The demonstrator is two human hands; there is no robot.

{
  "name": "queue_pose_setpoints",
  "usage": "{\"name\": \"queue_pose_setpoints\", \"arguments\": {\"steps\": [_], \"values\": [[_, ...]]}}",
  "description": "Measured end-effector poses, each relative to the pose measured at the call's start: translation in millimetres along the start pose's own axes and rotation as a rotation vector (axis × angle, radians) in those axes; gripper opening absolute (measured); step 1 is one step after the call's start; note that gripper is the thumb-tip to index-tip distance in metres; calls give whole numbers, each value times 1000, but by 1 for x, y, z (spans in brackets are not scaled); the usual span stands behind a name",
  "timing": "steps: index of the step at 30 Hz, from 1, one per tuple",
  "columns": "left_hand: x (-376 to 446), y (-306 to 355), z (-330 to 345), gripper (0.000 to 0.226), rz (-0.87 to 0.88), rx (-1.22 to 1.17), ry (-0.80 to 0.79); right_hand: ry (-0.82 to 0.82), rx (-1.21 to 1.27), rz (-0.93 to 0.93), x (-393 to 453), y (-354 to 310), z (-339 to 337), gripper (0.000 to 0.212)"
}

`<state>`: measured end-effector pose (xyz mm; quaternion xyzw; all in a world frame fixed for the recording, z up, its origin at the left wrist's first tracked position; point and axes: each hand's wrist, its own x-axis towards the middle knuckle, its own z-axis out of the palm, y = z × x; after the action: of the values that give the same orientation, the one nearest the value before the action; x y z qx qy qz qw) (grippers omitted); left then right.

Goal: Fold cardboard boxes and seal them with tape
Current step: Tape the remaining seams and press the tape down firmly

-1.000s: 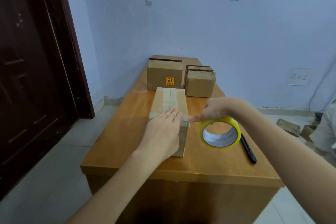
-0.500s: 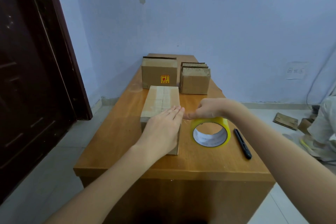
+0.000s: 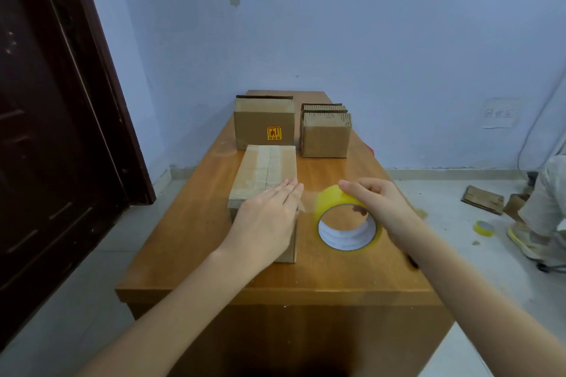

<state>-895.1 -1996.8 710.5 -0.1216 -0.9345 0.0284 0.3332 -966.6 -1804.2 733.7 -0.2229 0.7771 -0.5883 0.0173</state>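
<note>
A closed cardboard box (image 3: pixel 263 168) with clear tape along its top seam lies lengthwise on the wooden table (image 3: pixel 190 223). My left hand (image 3: pixel 269 217) lies flat on the box's near end, fingers straight. Just right of the box, my right hand (image 3: pixel 379 202) grips a yellow tape roll (image 3: pixel 346 226) held on edge above the table. A short strip of clear tape seems to run from the roll to the box edge. A black utility knife (image 3: pixel 412 262) peeks out behind my right forearm.
Two stacks of flattened boxes stand at the table's far end, one with a red-yellow sticker (image 3: pixel 264 122) and a smaller one (image 3: pixel 325 131). A dark door (image 3: pixel 55 131) is on the left. Cardboard scraps (image 3: pixel 482 199), a small tape roll (image 3: pixel 484 228) and a person's shoe (image 3: pixel 526 242) are on the floor at right.
My right hand has pulled the tape roll to the right, away from the box edge, and tilted it up. My left hand stays flat on the box.
</note>
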Motion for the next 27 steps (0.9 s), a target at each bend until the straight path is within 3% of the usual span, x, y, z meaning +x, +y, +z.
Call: {"name": "queue_pose_setpoints", "arguments": {"steps": [3, 12, 20, 22, 24, 27], "values": [[-2, 1, -2, 52, -6, 6, -6, 100, 58, -45, -3, 9, 11, 57], [-3, 2, -8, 52, -6, 10, -59, 18, -297, -130, 0, -8, 4, 41], [-4, 3, -12, 58, -13, 3, -59, -7, -382, -129, 2, -13, -1, 45], [-3, 5, -20, 59, -16, -9, -122, -33, -478, -140, 2, -9, -6, 47], [-2, 4, -16, 56, 18, -22, -127, -61, -599, -155, 0, -1, -12, 43], [0, 7, -13, 50, -12, -76, -87, -41, -587, -161, -1, 10, -21, 47]]}}
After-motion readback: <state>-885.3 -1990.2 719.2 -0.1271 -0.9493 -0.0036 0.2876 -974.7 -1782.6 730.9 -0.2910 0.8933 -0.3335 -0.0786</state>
